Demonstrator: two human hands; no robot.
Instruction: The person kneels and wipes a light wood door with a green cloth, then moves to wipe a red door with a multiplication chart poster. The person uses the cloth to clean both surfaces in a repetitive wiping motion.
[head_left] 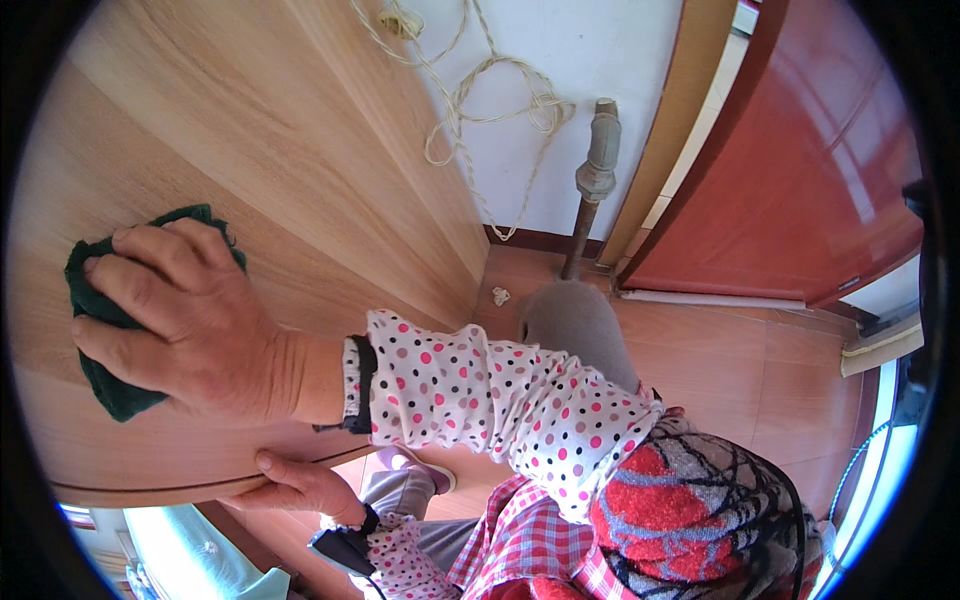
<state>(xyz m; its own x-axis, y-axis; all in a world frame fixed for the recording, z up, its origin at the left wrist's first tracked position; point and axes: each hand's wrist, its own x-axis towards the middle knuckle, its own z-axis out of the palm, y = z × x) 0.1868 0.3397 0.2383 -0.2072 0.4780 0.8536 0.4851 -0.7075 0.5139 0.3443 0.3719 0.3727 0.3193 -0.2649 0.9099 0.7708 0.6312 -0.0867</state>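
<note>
My right hand [195, 325] is pressed on a dark green cloth [112, 385], its fingers curled over it. The cloth lies against the broad face of a light wood-grain panel [300, 200]. My right arm, in a polka-dot sleeve, reaches across from the right. Below it, my left hand [310, 490] grips the panel's near edge, with the thumb on the face side; its other fingers are partly hidden by the edge.
A grey pipe with a valve fitting [597, 160] rises by the white wall, where a cream cord [500, 95] hangs in loops. To the right stands a red door [780, 180]. Pale turquoise fabric [205, 555] lies below the panel, and a white scrap [501, 296] on the tiled floor.
</note>
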